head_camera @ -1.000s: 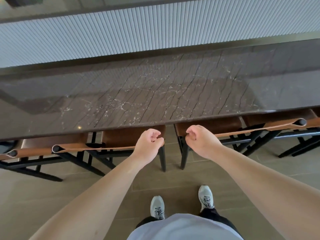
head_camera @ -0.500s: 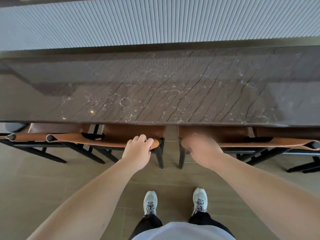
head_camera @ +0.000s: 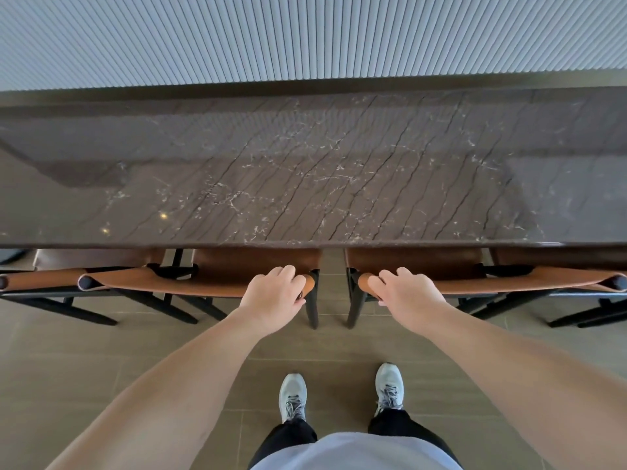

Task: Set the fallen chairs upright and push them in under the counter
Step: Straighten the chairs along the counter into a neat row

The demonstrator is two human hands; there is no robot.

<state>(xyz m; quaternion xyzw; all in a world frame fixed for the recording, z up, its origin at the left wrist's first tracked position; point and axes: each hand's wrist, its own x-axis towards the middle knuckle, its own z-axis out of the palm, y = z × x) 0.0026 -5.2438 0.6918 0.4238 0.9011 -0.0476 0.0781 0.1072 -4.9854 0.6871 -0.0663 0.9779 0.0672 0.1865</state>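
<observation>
Counter (head_camera: 305, 184) w/ hands on chair backs

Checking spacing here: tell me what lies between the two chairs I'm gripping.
Only bare floor shows between the left chair and right chair in the head view.

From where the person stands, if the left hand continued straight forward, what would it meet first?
The left hand already grips the backrest of the left chair. Straight ahead lies the near edge of the counter, probably first, though depth is unclear.
</observation>
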